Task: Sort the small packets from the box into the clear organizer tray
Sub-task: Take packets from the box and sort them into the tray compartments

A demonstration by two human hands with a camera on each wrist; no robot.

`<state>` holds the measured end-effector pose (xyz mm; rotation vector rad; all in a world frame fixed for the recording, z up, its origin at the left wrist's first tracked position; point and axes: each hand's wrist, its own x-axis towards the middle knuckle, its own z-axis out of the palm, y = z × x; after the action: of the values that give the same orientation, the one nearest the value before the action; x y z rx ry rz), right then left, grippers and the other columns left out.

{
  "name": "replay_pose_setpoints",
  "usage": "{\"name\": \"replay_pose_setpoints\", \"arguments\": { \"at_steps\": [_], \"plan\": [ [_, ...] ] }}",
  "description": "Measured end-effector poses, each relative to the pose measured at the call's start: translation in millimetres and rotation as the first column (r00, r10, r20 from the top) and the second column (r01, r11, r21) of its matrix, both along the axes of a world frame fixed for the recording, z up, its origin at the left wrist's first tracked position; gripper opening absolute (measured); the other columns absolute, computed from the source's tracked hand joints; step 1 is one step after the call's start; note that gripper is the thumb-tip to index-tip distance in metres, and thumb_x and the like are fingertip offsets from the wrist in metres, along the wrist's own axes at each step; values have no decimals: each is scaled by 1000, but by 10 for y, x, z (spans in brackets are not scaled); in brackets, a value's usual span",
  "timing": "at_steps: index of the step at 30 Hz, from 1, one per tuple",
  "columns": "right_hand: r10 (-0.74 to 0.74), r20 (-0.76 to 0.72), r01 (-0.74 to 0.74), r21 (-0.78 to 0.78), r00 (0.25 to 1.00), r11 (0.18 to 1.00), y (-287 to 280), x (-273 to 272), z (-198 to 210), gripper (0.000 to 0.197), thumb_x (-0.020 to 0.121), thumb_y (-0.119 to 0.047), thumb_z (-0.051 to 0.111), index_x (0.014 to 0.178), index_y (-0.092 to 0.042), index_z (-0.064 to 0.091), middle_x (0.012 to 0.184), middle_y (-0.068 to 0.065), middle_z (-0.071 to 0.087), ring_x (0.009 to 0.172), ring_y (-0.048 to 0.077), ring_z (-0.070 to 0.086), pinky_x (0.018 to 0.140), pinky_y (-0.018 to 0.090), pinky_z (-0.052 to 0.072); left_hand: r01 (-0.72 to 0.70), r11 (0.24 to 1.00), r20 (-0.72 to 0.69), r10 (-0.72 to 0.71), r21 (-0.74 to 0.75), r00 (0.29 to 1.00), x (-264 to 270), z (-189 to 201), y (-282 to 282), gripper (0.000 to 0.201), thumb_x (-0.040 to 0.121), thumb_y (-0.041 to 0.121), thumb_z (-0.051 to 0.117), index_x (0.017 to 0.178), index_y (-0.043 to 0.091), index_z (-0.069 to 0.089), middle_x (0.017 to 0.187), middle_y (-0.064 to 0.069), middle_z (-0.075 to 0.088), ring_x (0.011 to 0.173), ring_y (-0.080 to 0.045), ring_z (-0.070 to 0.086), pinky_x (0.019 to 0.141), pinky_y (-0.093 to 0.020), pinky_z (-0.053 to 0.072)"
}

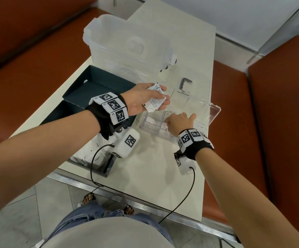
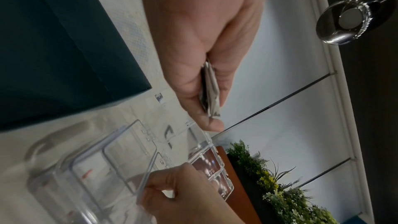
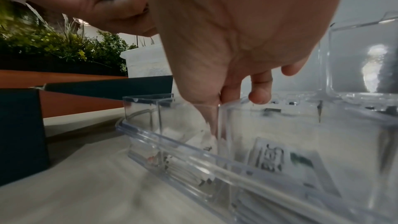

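The right hand [image 1: 178, 122] is closest to the person, down low over the clear organizer tray [image 1: 207, 120]. Its fingers [image 3: 259, 94] are bent and dip into a slot of the tray. The right wrist view shows a white packet [image 3: 206, 138] at the fingertips inside that slot, but I cannot tell if the hand is pinching it or just pushing it down. More packets lie flat in the next slot.

From the right hand, the left hand [image 1: 141, 101] is at about 11 o'clock, higher up and just beside the tray's far-left side. It is holding a stack of small packets [image 1: 155, 100] between thumb and fingers. The stack's long side runs from 7 o'clock to 1 o'clock in the head view.

The next packet probably has to go from the left hand down to the tray at about 5 o'clock. The right hand is nearer to the slots, so it looks like the one to take it.

The dark box [image 1: 95, 86] sits at 9 o'clock from the left hand, on the white table [image 1: 145, 176].
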<state>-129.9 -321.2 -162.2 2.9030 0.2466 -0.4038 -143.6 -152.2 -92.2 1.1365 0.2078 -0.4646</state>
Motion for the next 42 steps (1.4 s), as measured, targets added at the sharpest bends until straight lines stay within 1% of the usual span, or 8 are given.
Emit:
{"name": "replay_pose_setpoints", "arguments": {
  "at_steps": [5, 9, 13, 18, 27, 32, 36, 42],
  "plan": [
    [-42, 178, -5, 257, 983, 966, -29, -137, 340, 35, 98, -17, 40, 115, -31, 66, 101, -4, 69, 96, 23, 58, 92, 42, 25, -46, 997, -35, 44, -67, 998, -2, 35, -4, 32, 95, 13, 60, 123, 0, 55, 119, -26, 64, 81, -24, 73, 65, -30, 61],
    [-187, 385, -160, 709, 904, 687, 63, -350, 728, 24, 95, -23, 51, 115, -26, 64, 95, -7, 70, 72, 14, 53, 88, 43, 44, -52, 994, -81, 44, -98, 996, 21, 32, -11, 32, 103, 30, 44, 120, 4, 54, 104, -22, 66, 77, -25, 69, 70, -33, 60],
    [-54, 283, -175, 720, 958, 672, 282, -461, 827, 55, 87, -44, 64, 135, -22, 50, 119, -1, 63, 101, 22, 59, 94, 47, 44, -4, 998, -109, -3, -61, 994, 31, 29, -49, 47, 102, 44, 41, 122, 5, 57, 100, -14, 69, 80, -23, 69, 80, -35, 57],
    [-79, 239, -146, 787, 968, 599, 290, -371, 792, 56, 81, -39, 74, 128, -13, 57, 116, 3, 68, 101, 17, 63, 82, 6, 40, 41, 999, -140, -45, -31, 989, 8, 94, -41, 55, 96, 59, 41, 102, 8, 61, 84, -9, 70, 70, -19, 68, 62, -28, 59],
    [-133, 150, -69, 874, 980, 481, 205, -286, 829, 16, 90, -23, 62, 101, -18, 73, 81, -13, 71, 72, -8, 65, 72, 9, 48, 106, 994, -70, -106, -11, 992, -66, 104, -18, 56, 100, 48, 41, 124, -1, 55, 100, -16, 66, 79, -21, 67, 67, -29, 60],
    [-283, 119, 7, 913, 952, 407, 93, -155, 873, 15, 92, -15, 58, 92, -5, 68, 83, 8, 72, 72, 13, 70, 75, 38, 57, 58, 998, -62, -60, -26, 996, -66, 33, 33, 35, 99, 23, 53, 125, -1, 55, 103, -19, 65, 85, -21, 65, 57, -21, 55],
    [-334, -20, 102, 968, 942, 230, 0, -104, 915, 11, 90, -12, 63, 102, -14, 63, 84, 2, 72, 63, 7, 68, 63, 24, 53, 39, 998, -53, -42, -48, 998, -38, -10, 75, 29, 96, 13, 58, 122, 2, 57, 96, -16, 67, 71, -14, 66, 54, -18, 51],
    [-276, -143, 197, 964, 950, 180, -120, -79, 934, 20, 97, -11, 54, 112, -6, 65, 92, 8, 71, 65, 10, 65, 59, 20, 51, 86, 996, 21, -87, 31, 996, -7, 29, -23, 26, 90, 7, 66, 115, 5, 60, 93, -12, 66, 66, -15, 62, 47, -18, 47]
  ]
}}
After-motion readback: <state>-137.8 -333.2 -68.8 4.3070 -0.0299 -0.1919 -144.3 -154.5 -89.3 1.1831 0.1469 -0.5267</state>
